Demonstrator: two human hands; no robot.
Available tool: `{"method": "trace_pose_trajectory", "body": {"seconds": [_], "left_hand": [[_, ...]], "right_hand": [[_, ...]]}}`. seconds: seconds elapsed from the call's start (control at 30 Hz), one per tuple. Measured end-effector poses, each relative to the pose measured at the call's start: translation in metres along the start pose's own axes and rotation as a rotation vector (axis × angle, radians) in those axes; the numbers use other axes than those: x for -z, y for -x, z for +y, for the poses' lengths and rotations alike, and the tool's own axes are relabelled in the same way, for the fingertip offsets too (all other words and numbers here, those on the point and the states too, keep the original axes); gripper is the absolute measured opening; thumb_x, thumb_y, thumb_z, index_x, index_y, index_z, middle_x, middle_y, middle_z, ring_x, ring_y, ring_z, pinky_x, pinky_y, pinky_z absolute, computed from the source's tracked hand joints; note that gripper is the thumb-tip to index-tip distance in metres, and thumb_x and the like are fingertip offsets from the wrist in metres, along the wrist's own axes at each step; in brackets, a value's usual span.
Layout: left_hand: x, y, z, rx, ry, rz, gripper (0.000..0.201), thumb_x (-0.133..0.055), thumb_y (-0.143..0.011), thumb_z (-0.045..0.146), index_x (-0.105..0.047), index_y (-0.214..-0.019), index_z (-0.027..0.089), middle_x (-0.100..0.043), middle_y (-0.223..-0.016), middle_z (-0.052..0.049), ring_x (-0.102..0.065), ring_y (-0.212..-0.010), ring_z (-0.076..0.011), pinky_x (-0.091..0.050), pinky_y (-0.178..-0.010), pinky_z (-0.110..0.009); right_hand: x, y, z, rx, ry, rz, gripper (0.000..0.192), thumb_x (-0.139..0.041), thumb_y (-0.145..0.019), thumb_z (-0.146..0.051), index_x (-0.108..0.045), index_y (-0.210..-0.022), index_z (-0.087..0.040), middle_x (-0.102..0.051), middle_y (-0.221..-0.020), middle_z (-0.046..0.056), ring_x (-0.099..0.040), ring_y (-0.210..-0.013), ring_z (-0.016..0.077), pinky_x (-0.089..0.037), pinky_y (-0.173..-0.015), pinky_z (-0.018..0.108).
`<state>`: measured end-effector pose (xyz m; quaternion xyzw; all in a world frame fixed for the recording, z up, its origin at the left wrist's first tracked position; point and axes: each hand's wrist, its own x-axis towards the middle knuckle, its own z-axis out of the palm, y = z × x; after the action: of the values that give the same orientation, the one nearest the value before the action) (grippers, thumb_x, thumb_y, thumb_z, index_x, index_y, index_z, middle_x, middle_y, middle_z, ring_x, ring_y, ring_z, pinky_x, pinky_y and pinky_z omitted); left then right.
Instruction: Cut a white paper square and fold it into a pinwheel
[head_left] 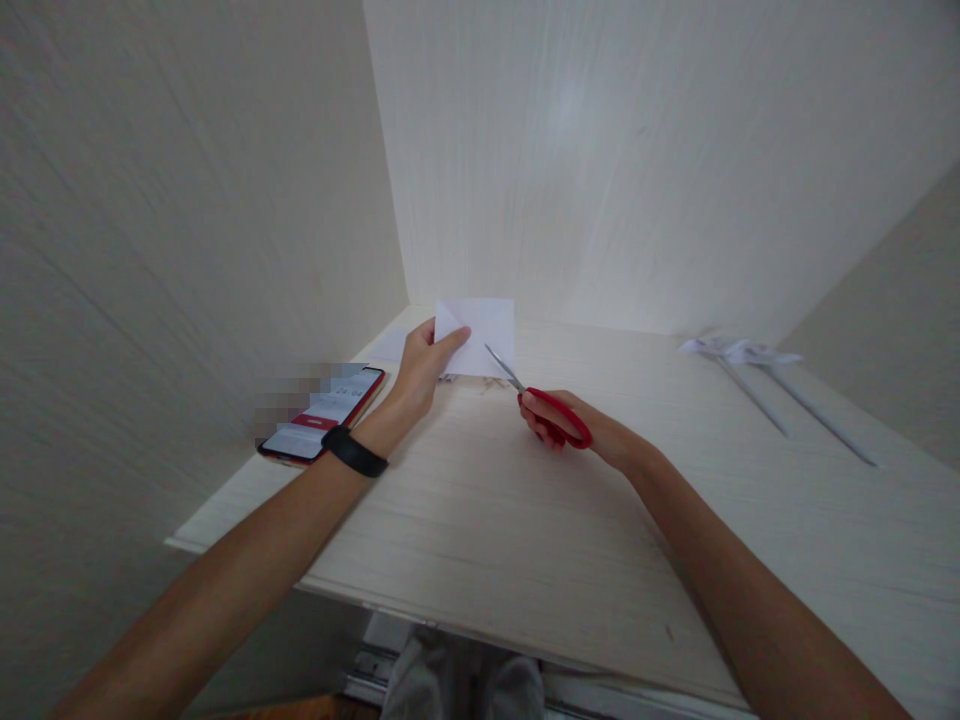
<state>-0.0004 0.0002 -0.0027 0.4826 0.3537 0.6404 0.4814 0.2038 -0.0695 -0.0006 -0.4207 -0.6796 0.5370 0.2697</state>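
Note:
My left hand (429, 362) grips a square of white paper (491, 325) by its left side, the thumb lying across the front. A diagonal fold line shows at the paper's upper left. In my right hand (559, 415) is a pair of scissors (571, 420) with red handles. Their blades point up and left, and the tip overlaps the lower right part of the paper in view; whether the paper lies between the blades I cannot tell. Some small things, partly hidden, lie on the table below the paper's lower edge.
A phone (322, 420) with a lit screen lies left of my left forearm. Another white sheet (388, 346) rests behind my left hand. Two white paper pinwheel-like shapes on sticks (817, 415) lie at the right. Pale panels (600, 150) enclose the table (480, 520) at the back and sides.

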Motion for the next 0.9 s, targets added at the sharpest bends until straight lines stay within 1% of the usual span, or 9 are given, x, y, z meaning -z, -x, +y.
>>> {"method": "trace_pose_trajectory", "body": {"seconds": [0.17, 0.3, 0.53, 0.9], "left_hand": [[0.0005, -0.0008, -0.0006, -0.002, -0.002, 0.001, 0.033, -0.078, -0.064, 0.03, -0.07, -0.09, 0.012, -0.074, -0.091, -0.007, -0.064, -0.078, -0.0179, -0.048, -0.071, -0.027], [0.0004, -0.0007, -0.0005, -0.002, 0.0, 0.006, 0.032, -0.078, -0.063, 0.029, -0.07, -0.088, 0.012, -0.074, -0.089, -0.006, -0.063, -0.075, -0.0167, -0.047, -0.069, -0.027], [-0.0004, 0.0014, 0.0011, 0.004, 0.0, 0.004, 0.031, -0.078, -0.062, 0.029, -0.07, -0.087, 0.012, -0.073, -0.088, -0.006, -0.063, -0.074, -0.0168, -0.047, -0.07, -0.027], [-0.0008, 0.0024, 0.0009, -0.009, 0.01, -0.019, 0.033, -0.079, -0.064, 0.031, -0.07, -0.09, 0.013, -0.074, -0.091, -0.006, -0.064, -0.076, -0.0173, -0.048, -0.07, -0.027]], "right_hand": [[0.0002, -0.0014, 0.0012, 0.003, 0.005, -0.002, 0.053, -0.051, -0.081, -0.072, -0.041, -0.065, -0.022, -0.044, -0.059, -0.004, -0.043, -0.049, 0.0093, -0.034, -0.048, 0.026], [0.0003, -0.0015, 0.0013, 0.005, 0.009, 0.0, 0.053, -0.051, -0.081, -0.071, -0.041, -0.064, -0.022, -0.044, -0.059, -0.004, -0.043, -0.049, 0.0096, -0.034, -0.049, 0.026], [-0.0017, -0.0003, -0.0003, -0.002, 0.017, 0.003, 0.05, -0.052, -0.083, -0.067, -0.041, -0.064, -0.021, -0.043, -0.059, -0.005, -0.041, -0.048, 0.0089, -0.032, -0.048, 0.025], [0.0027, 0.0009, 0.0018, 0.029, 0.012, -0.01, 0.055, -0.048, -0.083, -0.073, -0.041, -0.064, -0.021, -0.045, -0.057, -0.004, -0.042, -0.05, 0.0097, -0.034, -0.051, 0.026]]}}
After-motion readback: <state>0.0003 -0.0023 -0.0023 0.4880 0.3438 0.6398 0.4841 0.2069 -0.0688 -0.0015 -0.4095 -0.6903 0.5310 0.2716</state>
